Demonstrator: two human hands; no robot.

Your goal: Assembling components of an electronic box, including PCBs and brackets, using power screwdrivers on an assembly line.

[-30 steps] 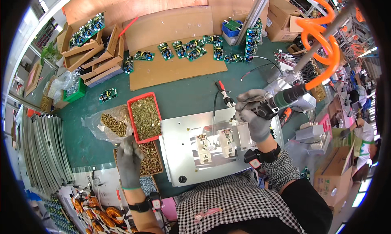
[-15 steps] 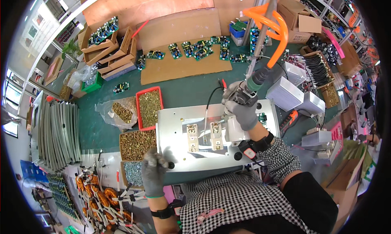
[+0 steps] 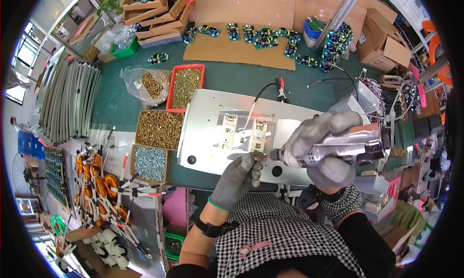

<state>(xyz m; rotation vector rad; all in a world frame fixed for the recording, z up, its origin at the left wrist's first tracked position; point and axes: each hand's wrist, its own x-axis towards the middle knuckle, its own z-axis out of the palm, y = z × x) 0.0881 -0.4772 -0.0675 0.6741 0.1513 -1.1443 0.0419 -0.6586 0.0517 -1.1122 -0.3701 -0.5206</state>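
Observation:
My right hand (image 3: 324,145), in a grey glove, is wrapped round a silver power screwdriver (image 3: 350,141). The tool lies nearly level, its tip facing left toward my left hand (image 3: 239,174). That gloved hand is closed in a pinch close to the tip, on what looks like a small brass screw (image 3: 263,156), partly hidden by the fingers. Beneath both hands lies a silver metal plate (image 3: 203,133). It carries two cream-coloured terminal modules (image 3: 228,131) side by side and a white block (image 3: 286,133) partly behind my right hand. A black cable (image 3: 263,90) reaches the plate from behind.
Left of the plate are a box of brass screws (image 3: 157,129), a box of silver hardware (image 3: 150,163) and a red tray (image 3: 187,87) of small brass parts. Circuit boards (image 3: 266,37) stand on cardboard at the back. Wound coils (image 3: 99,186) lie left; metal panels (image 3: 72,96) stand far left.
My left hand has moved right from beside the screw boxes to the screwdriver's tip. My right hand has come nearer and tipped the screwdriver from upright to nearly level. The view has shifted.

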